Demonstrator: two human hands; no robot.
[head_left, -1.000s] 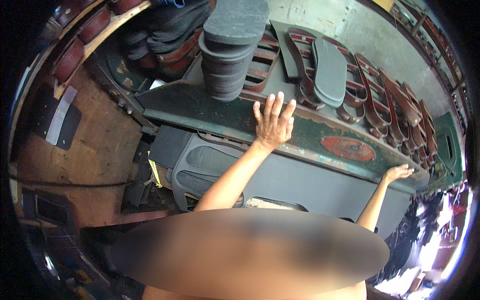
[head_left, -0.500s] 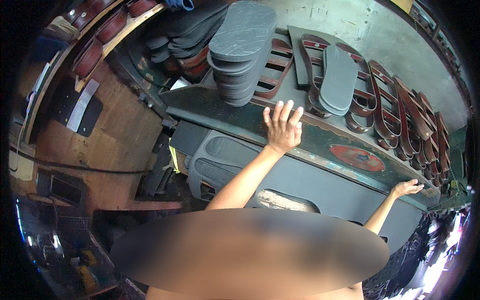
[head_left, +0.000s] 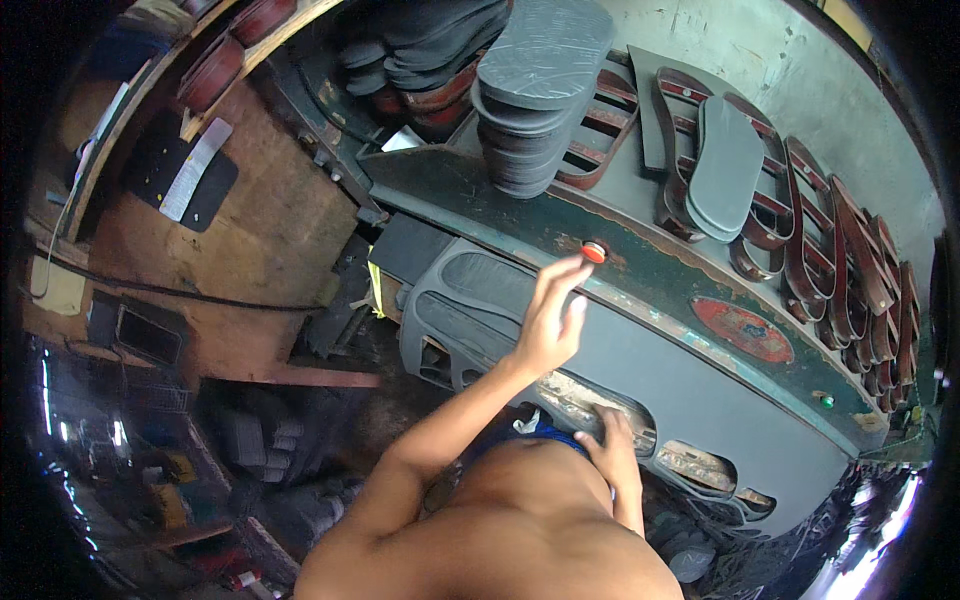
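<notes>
My left hand (head_left: 552, 318) is open, its fingers extended just below a red button (head_left: 594, 252) on the dark green metal beam (head_left: 640, 278). Whether the fingertips touch the button I cannot tell. Near my waist, my right hand (head_left: 612, 452) is open with fingers spread, over the near edge of a grey foam sheet (head_left: 720, 415); contact with it is unclear. Sole-shaped holes and outlines mark this sheet, which lies below the beam. Neither hand holds anything. At the beam's right end sits a green button (head_left: 825, 401).
On top of the beam stand a tall stack of grey soles (head_left: 545, 60), a shorter pile of soles (head_left: 722, 165) and several brown sole-shaped cutting dies (head_left: 812, 235). Black soles (head_left: 430, 45) are piled behind. A wooden shelf (head_left: 285, 40) holds more dies at the upper left.
My left hand has drawn back toward me, uncovering the red button. My right hand has left the beam's right end and come in near my waist. The whole view has shifted slightly.
</notes>
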